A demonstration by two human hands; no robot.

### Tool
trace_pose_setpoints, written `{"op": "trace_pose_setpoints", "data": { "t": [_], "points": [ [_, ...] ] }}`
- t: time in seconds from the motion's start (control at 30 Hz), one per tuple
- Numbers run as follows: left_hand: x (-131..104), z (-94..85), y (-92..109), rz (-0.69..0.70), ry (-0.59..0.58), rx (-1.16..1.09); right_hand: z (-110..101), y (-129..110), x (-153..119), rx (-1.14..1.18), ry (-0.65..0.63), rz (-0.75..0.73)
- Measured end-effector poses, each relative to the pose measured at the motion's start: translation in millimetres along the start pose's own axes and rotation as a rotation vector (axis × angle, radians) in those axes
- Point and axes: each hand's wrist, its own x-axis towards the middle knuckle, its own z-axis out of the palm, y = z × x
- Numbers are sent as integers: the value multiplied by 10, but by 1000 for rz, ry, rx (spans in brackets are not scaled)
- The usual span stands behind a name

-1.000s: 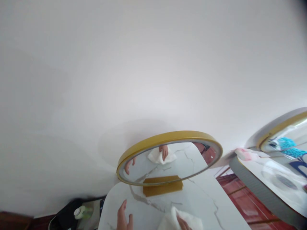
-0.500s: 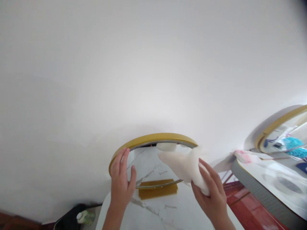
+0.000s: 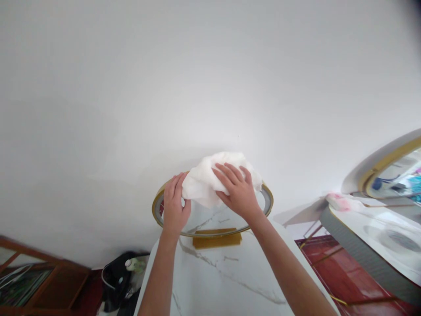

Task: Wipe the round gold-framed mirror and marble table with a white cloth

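Note:
An oval mirror (image 3: pixel 210 223) with a gold rim stands against the wall on a gold base on a white marbled tabletop (image 3: pixel 210 281). My left hand (image 3: pixel 176 204) grips the mirror's left side, fingers over the rim and thumb at the glass. With fingers spread, my right hand (image 3: pixel 238 191) presses a crumpled white cloth (image 3: pixel 204 177) onto the upper part of the mirror. The cloth drapes over the top rim and hides much of the glass.
To the right is a second table (image 3: pixel 371 237) with a gold-rimmed mirror (image 3: pixel 388 171) and a pink and white packet (image 3: pixel 338 201). At lower left are a wooden shelf (image 3: pixel 54 285), a black bin-like container (image 3: pixel 113 278) and a bottle (image 3: pixel 136 264). White wall (image 3: pixel 210 87) rises behind.
My right hand has brought the cloth from the mirror's right side up and left onto its top. My left hand stays on the left rim. The view has shifted slightly.

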Motion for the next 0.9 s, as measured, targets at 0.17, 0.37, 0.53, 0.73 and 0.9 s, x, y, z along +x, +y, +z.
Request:
{"op": "trace_pose_setpoints", "data": {
  "t": [0.17, 0.37, 0.53, 0.73, 0.9],
  "points": [
    [63, -20, 60, -29, -31, -35, 70, 125, -177, 17, 186, 213],
    [27, -42, -4, -28, -26, -31, 199, -118, -51, -46, 114, -16],
    [64, -59, -13, -16, -75, -30, 249, -3, -38, -38, 217, 58],
    [49, -12, 13, -34, -32, -19, 314, -158, -37, -16, 296, 211],
    [-23, 22, -80, -35, -23, -1, 335, -326, 82, -6, 139, 10]
  ]
}}
